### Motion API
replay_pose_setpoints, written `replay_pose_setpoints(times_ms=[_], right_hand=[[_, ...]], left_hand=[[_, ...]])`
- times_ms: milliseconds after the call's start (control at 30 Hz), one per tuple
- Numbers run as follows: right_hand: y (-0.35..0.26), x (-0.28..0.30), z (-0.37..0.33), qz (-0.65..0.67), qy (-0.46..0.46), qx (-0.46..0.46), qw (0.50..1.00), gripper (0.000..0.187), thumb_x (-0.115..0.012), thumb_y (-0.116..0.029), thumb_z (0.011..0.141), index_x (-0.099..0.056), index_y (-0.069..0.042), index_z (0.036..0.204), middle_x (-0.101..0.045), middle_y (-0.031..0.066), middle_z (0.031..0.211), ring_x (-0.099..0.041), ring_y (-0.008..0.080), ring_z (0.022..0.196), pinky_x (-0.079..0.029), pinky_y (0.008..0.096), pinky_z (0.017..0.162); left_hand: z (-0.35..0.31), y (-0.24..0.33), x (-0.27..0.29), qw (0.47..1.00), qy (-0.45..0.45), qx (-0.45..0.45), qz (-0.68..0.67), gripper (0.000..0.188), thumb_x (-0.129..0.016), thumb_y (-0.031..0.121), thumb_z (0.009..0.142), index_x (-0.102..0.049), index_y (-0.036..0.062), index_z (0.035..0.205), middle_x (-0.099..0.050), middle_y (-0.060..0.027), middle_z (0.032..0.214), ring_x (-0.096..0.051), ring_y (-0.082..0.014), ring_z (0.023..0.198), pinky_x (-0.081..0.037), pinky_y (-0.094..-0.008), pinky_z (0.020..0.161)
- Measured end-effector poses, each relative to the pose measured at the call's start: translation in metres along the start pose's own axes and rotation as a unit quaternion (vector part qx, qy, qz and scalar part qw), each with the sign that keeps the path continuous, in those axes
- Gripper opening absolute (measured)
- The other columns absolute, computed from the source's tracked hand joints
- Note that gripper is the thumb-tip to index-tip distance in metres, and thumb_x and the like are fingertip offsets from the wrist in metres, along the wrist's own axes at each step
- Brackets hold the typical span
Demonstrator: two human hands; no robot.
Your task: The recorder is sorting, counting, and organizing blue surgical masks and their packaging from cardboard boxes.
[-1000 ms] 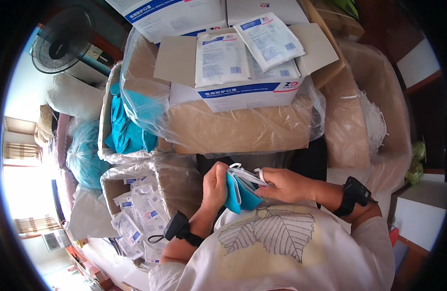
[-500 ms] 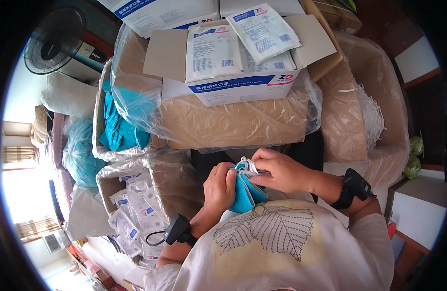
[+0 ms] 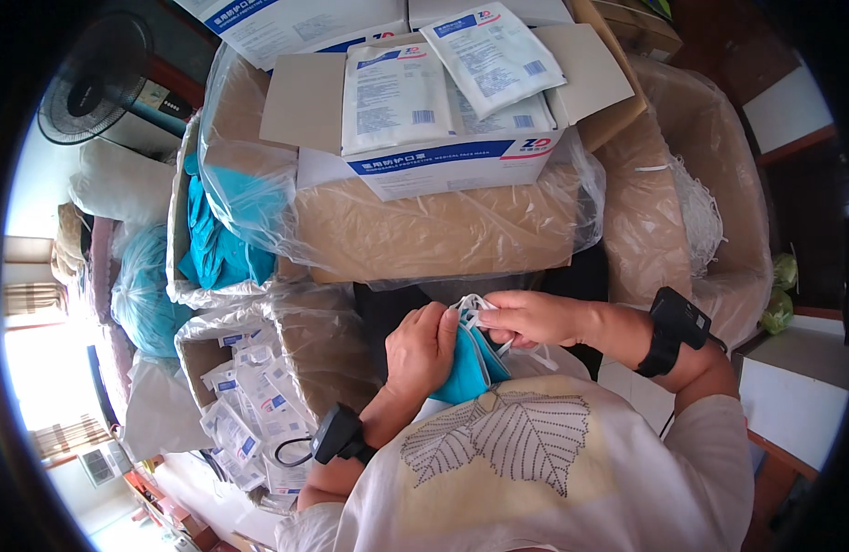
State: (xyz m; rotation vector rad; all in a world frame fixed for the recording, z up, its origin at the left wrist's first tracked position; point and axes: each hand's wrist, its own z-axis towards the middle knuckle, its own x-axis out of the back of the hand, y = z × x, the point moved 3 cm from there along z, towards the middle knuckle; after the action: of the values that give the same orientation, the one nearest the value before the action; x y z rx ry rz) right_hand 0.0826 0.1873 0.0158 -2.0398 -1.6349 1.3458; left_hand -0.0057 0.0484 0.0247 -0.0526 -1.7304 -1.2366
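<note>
A folded teal face mask [image 3: 463, 370] with pale edging is held close in front of my shirt. My left hand [image 3: 422, 351] is closed on its left side, the thumb pressed along the top. White strap cords [image 3: 468, 305] loop up from the mask's upper end. At that end my right hand [image 3: 539, 319] pinches the cords between thumb and fingers, and a loose loop hangs below the fingers. What lies inside the right fist is hidden.
An open white carton [image 3: 461, 175] of sealed packets [image 3: 397, 97] stands ahead on a plastic-lined cardboard box. Left are lined boxes of teal masks [image 3: 224, 230] and small packets [image 3: 263, 386]. A right-hand box holds white cords [image 3: 696, 212]. A fan [image 3: 95, 78] stands far left.
My right hand has shifted slightly, its fingers closing tighter on the cords, and a loop now hangs below it. My left hand keeps its hold on the mask. The view has shifted a little.
</note>
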Motion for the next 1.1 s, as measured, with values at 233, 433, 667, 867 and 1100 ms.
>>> replay_pose_setpoints(times_ms=[233, 433, 667, 867, 1100], right_hand=[[-0.008, -0.010, -0.037, -0.510, 0.077, 0.109, 0.850, 0.039, -0.045, -0.035, 0.086, -0.051, -0.004, 0.065, -0.052, 0.0147, 0.058, -0.051, 0.0282, 0.051, -0.040, 0.0361, 0.049], [-0.015, -0.014, -0.074, -0.576, 0.026, 0.056, 0.815, 0.035, -0.046, -0.033, 0.084, -0.052, -0.005, 0.064, -0.055, 0.0141, 0.063, -0.053, 0.0336, 0.060, -0.042, 0.0404, 0.053], [-0.005, -0.022, 0.008, -0.305, 0.060, 0.332, 0.891, 0.030, -0.045, -0.023, 0.089, -0.053, -0.002, 0.070, -0.054, 0.0030, 0.080, -0.051, 0.0164, 0.078, -0.041, 0.0298, 0.064], [-0.008, -0.051, -0.028, -0.116, 0.101, 0.152, 0.976, 0.032, -0.038, -0.023, 0.091, -0.053, 0.002, 0.079, -0.053, 0.0031, 0.073, -0.047, 0.0089, 0.071, -0.041, 0.0276, 0.067], [0.019, -0.046, -0.053, -0.236, 0.138, 0.226, 0.935, 0.022, -0.046, -0.019, 0.087, -0.054, 0.001, 0.081, -0.056, 0.0109, 0.070, -0.052, 0.0146, 0.063, -0.041, 0.0291, 0.058]], left_hand=[[-0.013, -0.026, -0.032, 0.998, -0.038, -0.008, 0.049, 0.028, -0.041, 0.027, 0.088, -0.051, 0.0063, 0.073, -0.054, -0.0127, 0.063, -0.054, -0.0318, 0.061, -0.042, -0.0413, 0.053], [-0.020, -0.016, -0.041, 0.997, -0.068, -0.024, 0.031, 0.029, -0.039, 0.028, 0.088, -0.054, 0.0070, 0.074, -0.056, -0.0134, 0.063, -0.055, -0.0322, 0.061, -0.044, -0.0412, 0.054], [-0.021, -0.042, -0.054, 0.996, -0.060, 0.032, -0.050, 0.024, -0.044, 0.026, 0.084, -0.057, 0.0075, 0.074, -0.058, -0.0141, 0.066, -0.056, -0.0332, 0.066, -0.044, -0.0406, 0.057], [-0.034, -0.030, -0.052, 0.984, -0.095, -0.033, -0.146, 0.018, -0.049, 0.024, 0.081, -0.056, 0.0089, 0.076, -0.057, -0.0129, 0.069, -0.056, -0.0323, 0.063, -0.043, -0.0389, 0.054], [-0.022, -0.016, -0.060, 0.983, -0.115, -0.104, -0.097, 0.026, -0.041, 0.023, 0.087, -0.051, 0.0064, 0.070, -0.052, -0.0128, 0.062, -0.052, -0.0325, 0.060, -0.041, -0.0406, 0.053]])
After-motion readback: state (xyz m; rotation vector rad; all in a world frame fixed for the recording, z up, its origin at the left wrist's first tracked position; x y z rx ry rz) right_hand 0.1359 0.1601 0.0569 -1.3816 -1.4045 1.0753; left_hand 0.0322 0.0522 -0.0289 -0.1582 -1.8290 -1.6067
